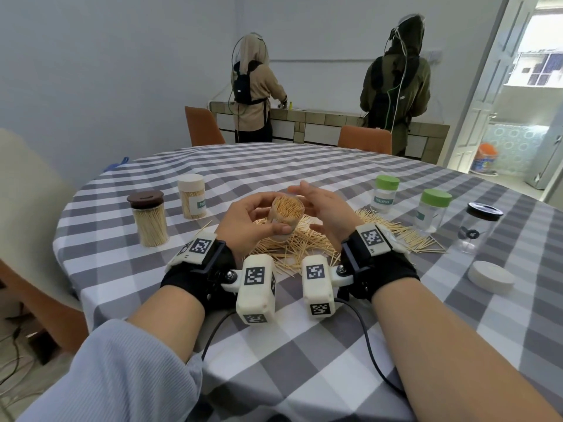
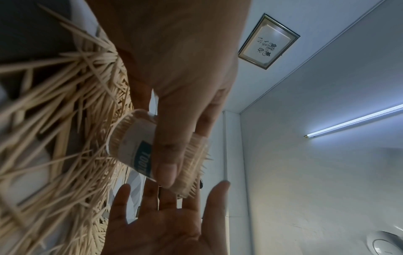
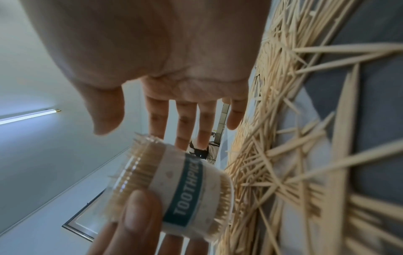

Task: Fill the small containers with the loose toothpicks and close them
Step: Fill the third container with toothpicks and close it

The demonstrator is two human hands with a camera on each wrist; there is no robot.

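Jar (image 1: pixel 286 216), lidless, packed with toothpicks, tilting toward camera just above loose pile (image 1: pixel 307 242). Left hand (image 1: pixel 248 222) gripping jar, thumb across label. Right hand (image 1: pixel 323 208) hovering just right of jar, fingers straight, spread, holding nothing. White lid (image 1: pixel 490 277) lying well right of pile.
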